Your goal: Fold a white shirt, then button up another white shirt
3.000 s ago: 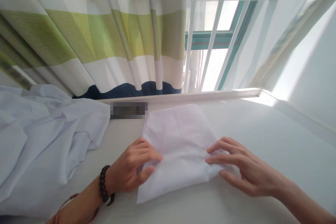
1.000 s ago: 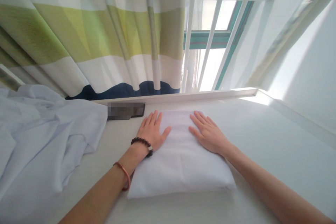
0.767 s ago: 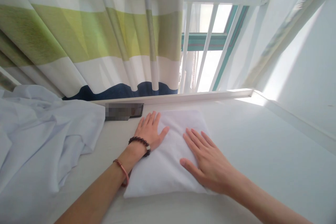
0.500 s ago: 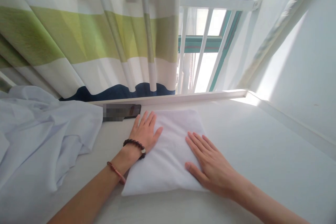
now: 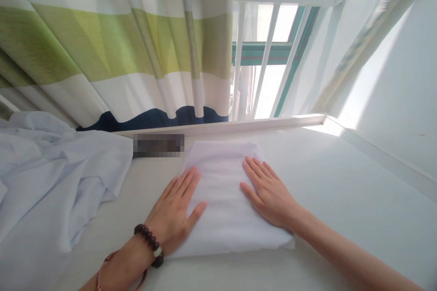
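A folded white cloth lies flat on the white tabletop in front of me. My left hand rests palm down on the cloth's left edge, fingers stretched out and together. It wears a dark bead bracelet and a thin red band at the wrist. My right hand lies flat on the cloth's right half, fingers spread and pointing away from me. Neither hand holds anything.
A loose heap of pale blue-white fabric covers the table's left side. A blurred dark flat object lies by the back rail. Behind hang a green, white and navy curtain and white window bars. A white wall rises at the right.
Three seconds ago both hands pinched the cloth's near edge. Since then they have lain flat on it. In the last half second my left hand slid back toward me along the left edge.
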`<state>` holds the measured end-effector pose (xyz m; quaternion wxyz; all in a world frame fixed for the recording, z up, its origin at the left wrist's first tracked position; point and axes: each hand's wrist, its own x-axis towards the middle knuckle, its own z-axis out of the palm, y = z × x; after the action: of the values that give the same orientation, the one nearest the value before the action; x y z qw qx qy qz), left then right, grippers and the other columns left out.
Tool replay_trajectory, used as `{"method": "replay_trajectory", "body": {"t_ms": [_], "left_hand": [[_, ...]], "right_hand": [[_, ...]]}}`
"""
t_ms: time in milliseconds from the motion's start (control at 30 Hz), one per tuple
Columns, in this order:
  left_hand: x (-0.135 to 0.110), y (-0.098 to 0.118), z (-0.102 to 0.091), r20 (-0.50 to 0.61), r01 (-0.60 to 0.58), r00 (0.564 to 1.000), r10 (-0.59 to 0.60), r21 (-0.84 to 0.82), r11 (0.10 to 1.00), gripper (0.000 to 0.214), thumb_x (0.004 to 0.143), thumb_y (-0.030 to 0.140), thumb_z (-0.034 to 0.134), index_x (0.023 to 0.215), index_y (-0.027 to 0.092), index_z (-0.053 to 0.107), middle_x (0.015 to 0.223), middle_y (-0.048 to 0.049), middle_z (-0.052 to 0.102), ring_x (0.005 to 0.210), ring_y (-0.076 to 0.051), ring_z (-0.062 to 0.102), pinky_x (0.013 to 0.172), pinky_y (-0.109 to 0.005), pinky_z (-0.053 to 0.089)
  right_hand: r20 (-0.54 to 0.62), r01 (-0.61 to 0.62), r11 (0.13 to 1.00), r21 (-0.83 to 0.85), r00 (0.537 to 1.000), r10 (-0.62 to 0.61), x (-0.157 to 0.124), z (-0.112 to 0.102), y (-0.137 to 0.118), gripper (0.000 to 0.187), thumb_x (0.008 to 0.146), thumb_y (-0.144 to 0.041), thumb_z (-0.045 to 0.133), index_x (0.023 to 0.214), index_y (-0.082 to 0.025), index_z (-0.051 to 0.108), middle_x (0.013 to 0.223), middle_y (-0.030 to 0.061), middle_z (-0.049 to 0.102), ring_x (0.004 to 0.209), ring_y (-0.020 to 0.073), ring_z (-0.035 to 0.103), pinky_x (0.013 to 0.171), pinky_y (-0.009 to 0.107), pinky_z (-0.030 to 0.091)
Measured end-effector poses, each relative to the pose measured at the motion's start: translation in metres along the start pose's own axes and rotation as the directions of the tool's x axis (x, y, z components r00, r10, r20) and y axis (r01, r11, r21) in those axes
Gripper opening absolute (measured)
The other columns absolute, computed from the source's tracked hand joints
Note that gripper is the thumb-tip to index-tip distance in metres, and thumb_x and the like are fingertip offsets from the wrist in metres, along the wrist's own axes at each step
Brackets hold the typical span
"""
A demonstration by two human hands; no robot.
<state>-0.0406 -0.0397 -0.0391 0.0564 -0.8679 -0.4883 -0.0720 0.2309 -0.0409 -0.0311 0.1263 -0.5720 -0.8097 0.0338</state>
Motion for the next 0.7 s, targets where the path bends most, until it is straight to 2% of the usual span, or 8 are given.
{"method": "replay_trajectory", "body": {"t_ms": [133,200,267,300,367,467,567,700], "left_hand": [[-0.003,-0.010,-0.013,0.059,0.038,0.997,-0.041,0.043,0.998,0.066,0.092,0.051,0.031,0.147,0.014,0.032,0.151,-0.0102,0.033,0.138,-0.024,0.033,0.115,-0.047,0.021],[0.010,-0.002,-0.028,0.071,0.054,0.996,-0.058,0.068,0.996,0.060,0.090,0.048,0.034,0.137,0.013,0.047,0.144,-0.0131,0.046,0.133,-0.027,0.041,0.114,-0.049,0.020],[0.035,0.011,-0.042,0.040,0.087,0.995,-0.091,0.099,0.991,0.047,0.089,0.039,0.037,0.117,0.010,0.062,0.128,-0.0167,0.059,0.124,-0.030,0.049,0.113,-0.050,0.023],[0.051,0.018,-0.045,0.017,0.080,0.997,-0.082,0.103,0.991,0.041,0.089,0.031,0.037,0.111,0.011,0.064,0.125,-0.0166,0.060,0.121,-0.029,0.050,0.112,-0.048,0.025],[0.082,0.027,-0.043,-0.042,0.064,0.997,-0.061,0.060,0.996,0.039,0.088,0.020,0.035,0.115,0.011,0.062,0.129,-0.0149,0.058,0.123,-0.026,0.049,0.112,-0.043,0.027],[0.115,0.028,-0.022,-0.025,0.099,0.995,-0.099,-0.002,0.995,0.045,0.092,0.024,0.033,0.133,0.013,0.050,0.142,-0.0119,0.048,0.132,-0.026,0.041,0.113,-0.045,0.025],[0.121,0.016,0.000,-0.006,0.133,0.991,-0.133,-0.026,0.991,0.051,0.095,0.034,0.032,0.141,0.014,0.041,0.150,-0.0096,0.037,0.139,-0.025,0.031,0.115,-0.044,0.021],[0.110,0.002,0.003,0.018,0.213,0.977,-0.213,-0.048,0.976,0.065,0.093,0.047,0.032,0.144,0.006,0.033,0.151,-0.0146,0.032,0.140,-0.025,0.028,0.116,-0.042,0.020]], "right_hand": [[0.014,-0.009,1.000,0.007,1.000,0.009,0.005,-0.016,-0.001,0.059,0.097,-0.048,0.026,0.144,-0.013,0.039,0.151,0.0121,0.035,0.139,0.0261,0.030,0.114,0.044,0.024],[0.031,-0.044,0.998,0.035,0.999,0.043,0.017,-0.027,-0.003,0.054,0.098,-0.046,0.026,0.134,-0.015,0.052,0.140,0.0132,0.049,0.127,0.0280,0.046,0.106,0.044,0.035],[0.007,-0.089,0.994,0.057,0.996,0.089,0.035,-0.034,-0.004,0.052,0.099,-0.043,0.022,0.125,-0.016,0.058,0.131,0.0132,0.056,0.117,0.0273,0.053,0.098,0.042,0.041],[-0.029,-0.103,0.993,0.051,0.994,0.104,0.045,-0.034,-0.005,0.051,0.099,-0.041,0.022,0.127,-0.016,0.056,0.133,0.0134,0.055,0.120,0.0271,0.050,0.100,0.041,0.039],[-0.073,-0.127,0.992,0.017,0.989,0.127,0.063,-0.027,-0.006,0.049,0.099,-0.036,0.022,0.133,-0.013,0.050,0.142,0.0132,0.047,0.131,0.0259,0.040,0.108,0.041,0.030],[-0.040,-0.160,0.987,-0.018,0.986,0.159,0.081,-0.008,-0.004,0.049,0.099,-0.031,0.024,0.141,-0.012,0.042,0.147,0.0121,0.041,0.138,0.0245,0.032,0.113,0.042,0.021],[-0.002,-0.197,0.980,-0.011,0.980,0.197,0.084,0.003,0.006,0.055,0.098,-0.039,0.024,0.145,-0.013,0.036,0.151,0.0104,0.036,0.141,0.0248,0.026,0.114,0.044,0.017],[0.084,-0.315,0.948,0.050,0.947,0.310,0.079,0.001,0.029,0.065,0.096,-0.050,0.018,0.149,-0.013,0.027,0.156,0.0071,0.023,0.144,0.0252,0.014,0.116,0.045,0.015]]}}
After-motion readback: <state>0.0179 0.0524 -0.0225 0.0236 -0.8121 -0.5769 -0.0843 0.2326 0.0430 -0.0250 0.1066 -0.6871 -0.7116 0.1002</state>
